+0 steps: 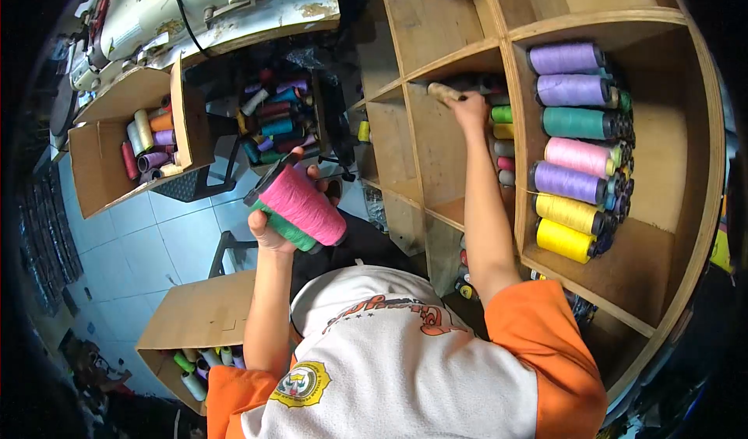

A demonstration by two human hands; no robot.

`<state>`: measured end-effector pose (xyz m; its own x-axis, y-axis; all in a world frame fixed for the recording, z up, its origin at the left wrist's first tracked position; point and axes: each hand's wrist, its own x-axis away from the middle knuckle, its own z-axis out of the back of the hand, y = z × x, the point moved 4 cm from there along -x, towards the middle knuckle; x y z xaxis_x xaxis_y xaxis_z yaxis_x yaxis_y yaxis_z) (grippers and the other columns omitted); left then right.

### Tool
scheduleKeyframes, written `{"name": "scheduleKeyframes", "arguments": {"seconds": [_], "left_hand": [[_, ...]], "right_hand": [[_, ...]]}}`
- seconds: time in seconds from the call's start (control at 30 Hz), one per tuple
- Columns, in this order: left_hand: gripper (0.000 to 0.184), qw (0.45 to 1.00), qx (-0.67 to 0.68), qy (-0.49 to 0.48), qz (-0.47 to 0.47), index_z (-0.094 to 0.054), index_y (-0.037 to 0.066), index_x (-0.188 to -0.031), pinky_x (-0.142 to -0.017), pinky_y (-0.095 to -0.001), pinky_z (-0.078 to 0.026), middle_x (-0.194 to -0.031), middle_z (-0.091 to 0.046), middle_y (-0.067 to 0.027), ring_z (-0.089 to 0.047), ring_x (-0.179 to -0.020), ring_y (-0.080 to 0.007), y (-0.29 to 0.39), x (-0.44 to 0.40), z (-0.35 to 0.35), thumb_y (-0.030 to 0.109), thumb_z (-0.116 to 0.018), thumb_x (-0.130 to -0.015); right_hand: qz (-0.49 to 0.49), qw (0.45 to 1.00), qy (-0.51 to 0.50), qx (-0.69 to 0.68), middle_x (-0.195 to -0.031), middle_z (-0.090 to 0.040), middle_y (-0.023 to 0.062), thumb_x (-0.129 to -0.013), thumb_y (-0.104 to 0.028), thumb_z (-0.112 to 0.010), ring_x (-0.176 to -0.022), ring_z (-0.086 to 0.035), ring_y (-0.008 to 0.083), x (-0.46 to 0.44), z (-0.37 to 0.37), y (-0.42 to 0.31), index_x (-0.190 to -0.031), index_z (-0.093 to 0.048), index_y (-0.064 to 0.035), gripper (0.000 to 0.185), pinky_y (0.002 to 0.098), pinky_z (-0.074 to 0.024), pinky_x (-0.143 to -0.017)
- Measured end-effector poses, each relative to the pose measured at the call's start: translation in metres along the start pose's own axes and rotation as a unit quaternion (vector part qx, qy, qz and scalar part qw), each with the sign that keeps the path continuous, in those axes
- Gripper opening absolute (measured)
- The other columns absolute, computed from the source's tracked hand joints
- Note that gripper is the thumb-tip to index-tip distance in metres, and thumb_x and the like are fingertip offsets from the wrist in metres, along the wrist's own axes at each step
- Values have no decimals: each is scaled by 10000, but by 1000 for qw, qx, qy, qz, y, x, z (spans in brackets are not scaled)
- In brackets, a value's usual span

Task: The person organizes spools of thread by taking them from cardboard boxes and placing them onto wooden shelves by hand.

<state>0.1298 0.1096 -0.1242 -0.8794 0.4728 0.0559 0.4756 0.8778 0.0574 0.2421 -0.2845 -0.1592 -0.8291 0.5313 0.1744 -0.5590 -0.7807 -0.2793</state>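
Note:
My left hand [270,232] is closed around two thread cones held side by side in front of my shirt. One is a pink thread cone [300,205], the other a green thread cone [288,229] partly behind it. My right arm reaches into a wooden shelf compartment, where my right hand [470,113] grips a tan thread spool [444,92] near the compartment's left wall. Beside that hand, green thread [501,114] and yellow thread [503,130] spools stand in the same compartment, partly hidden by the divider.
The wooden shelf [514,26] fills the right side; its nearer compartment holds rows of purple, teal, pink and yellow cones [565,236]. Cardboard boxes of mixed spools stand at left [89,170] and lower left [195,303]. A sewing machine [171,10] sits on a table at upper left.

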Motion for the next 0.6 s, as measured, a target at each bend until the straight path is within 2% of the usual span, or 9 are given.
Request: {"name": "scheduleKeyframes", "arguments": {"seconds": [0.07,0.1,0.2,0.3,0.4,0.5,0.6], "left_hand": [[1060,1000,-20,8,-12,-231,98,-1400,-923,-561,-458,-1169,-486,-109,-542,-1082,-302,7,2,-3,440,-824,-590],[1060,999,-22,13,-20,-232,96,-1400,-919,-558,-462,-1168,-489,-110,-544,-1082,-303,11,3,-3,441,-822,-590],[1059,999,-27,23,-39,-231,92,-1400,-911,-552,-470,-1165,-497,-116,-551,-1081,-306,18,3,-3,444,-818,-592],[1062,998,-27,25,-48,-228,92,-1401,-911,-551,-471,-1171,-501,-121,-555,-1083,-311,21,0,-2,439,-819,-590],[1064,998,-26,25,-44,-227,92,-1402,-916,-551,-467,-1186,-497,-126,-547,-1096,-314,25,-2,-1,428,-823,-587],[1046,999,-10,7,-35,-218,94,-1412,-948,-549,-442,-1211,-491,-133,-528,-1129,-321,25,-5,0,388,-814,-603],[1025,999,-1,2,-35,-210,100,-1424,-986,-544,-411,-1242,-487,-136,-518,-1155,-324,30,2,-1,333,-799,-618]], "right_hand": [[18,991,129,31,-898,-681,182,-624,-306,-788,-835,-664,313,-20,-7,-6,-906,-685,-35,404,361,-521,-724],[18,990,136,17,-901,-662,230,-623,-301,-792,-901,-631,396,-24,-6,-14,-899,-668,-6,423,413,-515,-789],[-68,988,136,12,-906,-638,286,-654,-274,-779,-913,-624,413,-22,-6,-28,-901,-638,30,416,446,-509,-801],[-57,990,128,3,-923,-619,318,-742,-154,-729,-910,-624,415,-11,-3,-42,-992,-561,90,388,453,-513,-796],[-45,989,142,-16,-935,-617,318,-744,-155,-732,-900,-623,431,-10,-13,-37,-1058,-501,85,459,454,-517,-778],[-75,984,159,-14,-932,-623,308,-739,-167,-744,-902,-626,427,-4,-15,-36,-1150,-416,77,579,440,-523,-756],[1,988,145,-58,-953,-618,323,-738,-193,-761,-910,-634,409,11,-6,-39,-1249,-362,73,701,427,-527,-769]]}}
